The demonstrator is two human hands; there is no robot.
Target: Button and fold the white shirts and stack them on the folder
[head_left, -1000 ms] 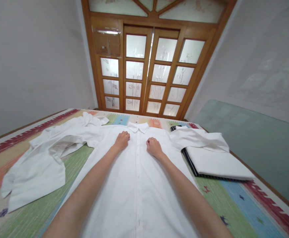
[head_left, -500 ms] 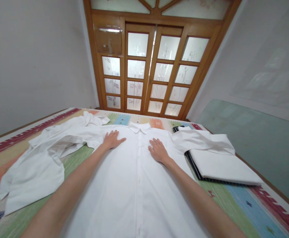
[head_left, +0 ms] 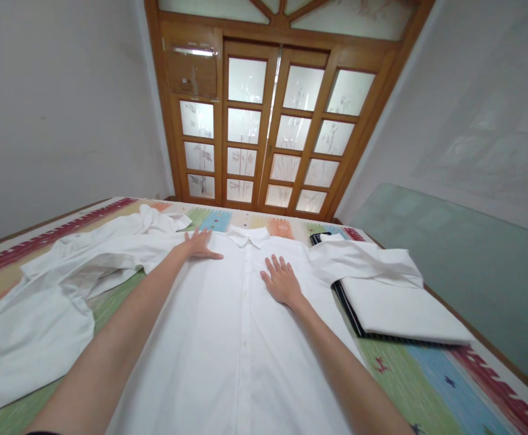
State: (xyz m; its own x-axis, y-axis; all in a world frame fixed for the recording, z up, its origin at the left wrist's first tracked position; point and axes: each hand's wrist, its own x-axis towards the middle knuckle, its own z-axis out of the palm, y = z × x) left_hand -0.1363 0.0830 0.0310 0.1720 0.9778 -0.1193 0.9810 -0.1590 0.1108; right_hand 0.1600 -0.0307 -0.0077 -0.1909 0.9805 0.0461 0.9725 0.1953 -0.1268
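Note:
A white buttoned shirt [head_left: 218, 338] lies face up in front of me, its collar [head_left: 249, 237] at the far end. My left hand [head_left: 197, 244] rests on the shirt's left shoulder area with fingers spread and the thumb pointing toward the collar. On the chest, right of the button line, my right hand [head_left: 282, 280] lies flat with its fingers outstretched. Neither hand grips the cloth. The left sleeve [head_left: 123, 244] stretches out to the left beside more rumpled white cloth [head_left: 32, 332]. The right sleeve [head_left: 368, 261] lies across the edge of a folded white cloth [head_left: 404, 308].
Under the folded white cloth is a dark striped one [head_left: 350, 308]. A colourful patterned cover [head_left: 409, 380] spreads beneath everything. A pale green panel [head_left: 463, 254] stands along the right side. Wooden glazed doors [head_left: 268, 121] close the far end, between two pale walls.
My left hand has shifted slightly outward to the shoulder, its fingers spreading wider. My right hand has slid a little toward me. The rumpled cloth at left has moved farther left.

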